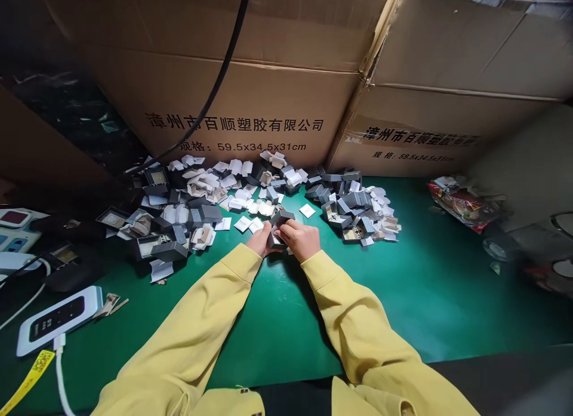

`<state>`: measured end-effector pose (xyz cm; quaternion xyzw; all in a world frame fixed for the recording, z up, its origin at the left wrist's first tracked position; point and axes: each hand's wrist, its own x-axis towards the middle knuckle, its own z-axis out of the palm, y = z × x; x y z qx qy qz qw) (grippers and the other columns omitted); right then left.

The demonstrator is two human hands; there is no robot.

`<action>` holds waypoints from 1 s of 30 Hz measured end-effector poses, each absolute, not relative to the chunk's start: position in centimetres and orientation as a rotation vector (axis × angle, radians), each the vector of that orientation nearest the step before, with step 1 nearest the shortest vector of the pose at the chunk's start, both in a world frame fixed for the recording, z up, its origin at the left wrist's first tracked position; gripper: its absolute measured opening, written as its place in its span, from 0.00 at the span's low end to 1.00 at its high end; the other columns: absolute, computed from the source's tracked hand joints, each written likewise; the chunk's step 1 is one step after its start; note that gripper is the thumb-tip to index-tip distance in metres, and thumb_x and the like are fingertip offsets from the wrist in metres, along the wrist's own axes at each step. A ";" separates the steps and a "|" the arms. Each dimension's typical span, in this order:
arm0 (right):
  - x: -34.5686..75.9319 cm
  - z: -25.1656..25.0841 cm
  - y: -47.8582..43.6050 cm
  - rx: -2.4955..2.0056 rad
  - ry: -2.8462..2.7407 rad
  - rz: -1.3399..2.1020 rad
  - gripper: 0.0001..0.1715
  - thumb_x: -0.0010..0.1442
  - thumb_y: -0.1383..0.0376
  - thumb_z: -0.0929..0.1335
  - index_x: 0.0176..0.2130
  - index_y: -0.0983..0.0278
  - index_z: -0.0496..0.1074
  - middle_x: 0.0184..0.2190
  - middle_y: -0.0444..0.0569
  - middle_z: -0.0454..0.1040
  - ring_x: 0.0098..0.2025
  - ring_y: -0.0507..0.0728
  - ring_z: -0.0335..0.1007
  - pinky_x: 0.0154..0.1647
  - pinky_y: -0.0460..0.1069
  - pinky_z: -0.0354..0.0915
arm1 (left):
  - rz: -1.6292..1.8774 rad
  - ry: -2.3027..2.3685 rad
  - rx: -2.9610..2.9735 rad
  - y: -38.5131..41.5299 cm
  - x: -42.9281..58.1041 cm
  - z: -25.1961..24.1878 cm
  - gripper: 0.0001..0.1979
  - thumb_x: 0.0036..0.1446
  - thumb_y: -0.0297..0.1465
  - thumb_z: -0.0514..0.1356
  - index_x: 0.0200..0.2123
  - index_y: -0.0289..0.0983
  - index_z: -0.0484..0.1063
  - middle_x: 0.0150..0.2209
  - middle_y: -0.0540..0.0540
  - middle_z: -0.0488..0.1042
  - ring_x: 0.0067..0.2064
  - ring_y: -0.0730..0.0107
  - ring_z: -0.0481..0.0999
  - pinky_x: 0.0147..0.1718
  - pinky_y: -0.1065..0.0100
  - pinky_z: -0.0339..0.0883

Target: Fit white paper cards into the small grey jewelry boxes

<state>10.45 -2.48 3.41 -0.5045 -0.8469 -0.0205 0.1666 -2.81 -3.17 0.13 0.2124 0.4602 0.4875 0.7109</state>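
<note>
Between my two hands, over the green table, is a small dark grey box with a pale inside. My left hand grips it from the left. From the right, my right hand has its fingers closed at the box's opening; whether they also pinch something inside is hidden. Just beyond the hands lie flat white cards, and one more white card rests to the right. Small dark boxes and folded white papers form a heap on the left and another pile on the right.
Large cardboard boxes stand along the back, with a black cable hanging before them. At left are a white device with a plugged-in cable and a power strip. A red plastic packet sits at far right.
</note>
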 end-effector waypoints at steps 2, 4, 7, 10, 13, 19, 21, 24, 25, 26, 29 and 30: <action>10.6 3.4 -2.5 -1.445 -2.428 -0.054 0.25 0.64 0.54 0.55 0.31 0.60 0.73 0.31 0.44 0.73 0.25 0.47 0.61 0.23 0.48 0.39 | 1.057 1.021 0.492 -3.2 -2.8 0.1 0.19 0.59 0.40 0.49 0.34 0.31 0.70 0.20 0.46 0.70 0.22 0.69 0.70 0.21 0.66 0.67; 10.7 3.5 -2.5 -1.452 -2.448 -0.046 0.24 0.64 0.53 0.55 0.33 0.60 0.73 0.33 0.45 0.73 0.26 0.48 0.62 0.23 0.48 0.40 | 1.042 1.018 0.505 -3.2 -2.8 0.3 0.19 0.59 0.41 0.49 0.34 0.31 0.70 0.20 0.45 0.70 0.22 0.69 0.70 0.22 0.66 0.67; 10.7 4.0 -2.6 -1.484 -2.481 -0.027 0.21 0.63 0.53 0.57 0.34 0.58 0.73 0.34 0.45 0.73 0.26 0.48 0.64 0.23 0.48 0.40 | 1.016 1.034 0.491 -3.2 -2.8 0.7 0.19 0.59 0.42 0.49 0.33 0.31 0.70 0.20 0.45 0.70 0.22 0.69 0.70 0.22 0.67 0.67; 10.4 4.5 -2.8 -1.549 -2.469 -0.010 0.18 0.62 0.53 0.58 0.34 0.57 0.72 0.34 0.44 0.73 0.26 0.49 0.64 0.22 0.47 0.40 | 0.987 1.054 0.453 -3.2 -2.8 1.1 0.19 0.59 0.41 0.48 0.31 0.31 0.69 0.20 0.46 0.69 0.21 0.70 0.70 0.20 0.67 0.66; 10.0 4.7 -3.1 -1.578 -2.442 0.010 0.17 0.62 0.54 0.58 0.36 0.57 0.72 0.34 0.44 0.73 0.25 0.49 0.64 0.22 0.47 0.41 | 1.010 0.996 0.457 -3.3 -3.0 0.9 0.18 0.58 0.42 0.50 0.33 0.31 0.69 0.22 0.45 0.70 0.22 0.70 0.70 0.20 0.67 0.67; 10.5 3.7 -3.3 -1.541 -2.418 -0.002 0.19 0.62 0.53 0.57 0.36 0.57 0.73 0.34 0.44 0.74 0.26 0.49 0.66 0.22 0.45 0.45 | 1.063 0.842 0.572 -3.8 -3.0 -0.1 0.20 0.52 0.44 0.57 0.31 0.30 0.70 0.24 0.42 0.72 0.27 0.68 0.73 0.26 0.68 0.68; 11.1 3.2 -3.0 -1.445 -2.424 0.036 0.19 0.62 0.53 0.58 0.37 0.56 0.73 0.36 0.44 0.75 0.27 0.49 0.67 0.23 0.44 0.50 | 1.063 0.834 0.578 -3.9 -2.9 0.1 0.20 0.53 0.43 0.57 0.35 0.29 0.71 0.27 0.40 0.73 0.31 0.65 0.74 0.28 0.67 0.69; 11.7 2.3 -2.4 -1.181 -2.303 0.200 0.17 0.62 0.56 0.59 0.40 0.57 0.74 0.40 0.46 0.75 0.35 0.50 0.71 0.30 0.43 0.60 | 1.071 0.845 0.510 -3.8 -3.2 1.1 0.19 0.55 0.41 0.55 0.40 0.30 0.69 0.32 0.40 0.74 0.33 0.65 0.75 0.30 0.65 0.70; 11.8 2.1 -2.3 -1.110 -2.202 0.268 0.18 0.62 0.57 0.59 0.40 0.59 0.74 0.40 0.47 0.75 0.38 0.50 0.71 0.34 0.43 0.62 | 1.091 0.835 0.476 -3.8 -3.4 1.5 0.18 0.57 0.41 0.54 0.42 0.31 0.68 0.33 0.40 0.74 0.34 0.65 0.74 0.30 0.66 0.70; 11.9 1.8 -2.2 -1.070 -2.085 0.334 0.20 0.62 0.58 0.58 0.39 0.61 0.75 0.40 0.48 0.76 0.40 0.51 0.71 0.37 0.43 0.63 | 1.124 0.816 0.439 -3.7 -3.8 1.8 0.18 0.58 0.40 0.52 0.43 0.31 0.68 0.34 0.40 0.74 0.35 0.66 0.74 0.30 0.67 0.70; 12.5 1.5 -2.0 -1.170 -1.777 0.465 0.25 0.62 0.57 0.55 0.33 0.64 0.76 0.35 0.50 0.77 0.36 0.51 0.72 0.37 0.44 0.65 | 1.291 0.740 0.348 -3.8 -5.6 2.7 0.21 0.60 0.41 0.46 0.45 0.32 0.67 0.34 0.40 0.73 0.32 0.70 0.73 0.24 0.72 0.66; 12.8 1.5 -2.0 -1.247 -1.732 0.476 0.26 0.61 0.55 0.56 0.32 0.64 0.76 0.32 0.49 0.77 0.33 0.52 0.71 0.35 0.45 0.65 | 1.338 0.724 0.326 -3.9 -6.3 2.9 0.22 0.60 0.42 0.45 0.45 0.32 0.67 0.32 0.40 0.72 0.29 0.71 0.71 0.20 0.74 0.62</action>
